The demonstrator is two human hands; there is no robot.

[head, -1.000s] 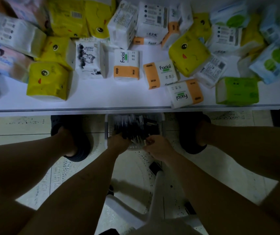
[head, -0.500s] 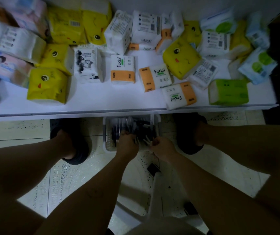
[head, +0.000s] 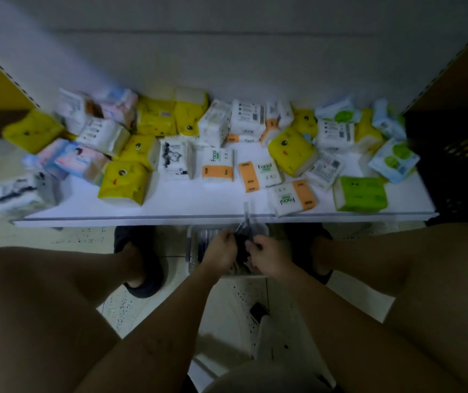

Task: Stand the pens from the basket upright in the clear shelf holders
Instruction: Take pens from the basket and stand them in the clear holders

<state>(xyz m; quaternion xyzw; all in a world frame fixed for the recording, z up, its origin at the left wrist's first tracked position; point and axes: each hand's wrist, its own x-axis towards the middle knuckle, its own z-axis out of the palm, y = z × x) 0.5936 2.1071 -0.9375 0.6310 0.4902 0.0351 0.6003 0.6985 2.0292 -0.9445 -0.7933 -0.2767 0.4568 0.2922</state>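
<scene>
In the lower middle of the frame, just below the front edge of the white shelf, both hands meet over a pale plastic basket that sits on the speckled floor between the person's feet. The left hand is curled around one side of a dark bundle of pens, and the right hand closes on the bundle from the other side, its fingers bent in toward it. The pens sit between the two hands, touching both, and a few pale tips stick up past the knuckles toward the shelf edge. The picture is blurred there, so the number of pens cannot be told. More dark pens seem to lie in the basket under the hands.

On the shelf, across the middle of the frame, lie many soft tissue packs: yellow ones to the left, white and orange ones in the centre, a green one to the right. A dark shoe stands on each side of the basket.
</scene>
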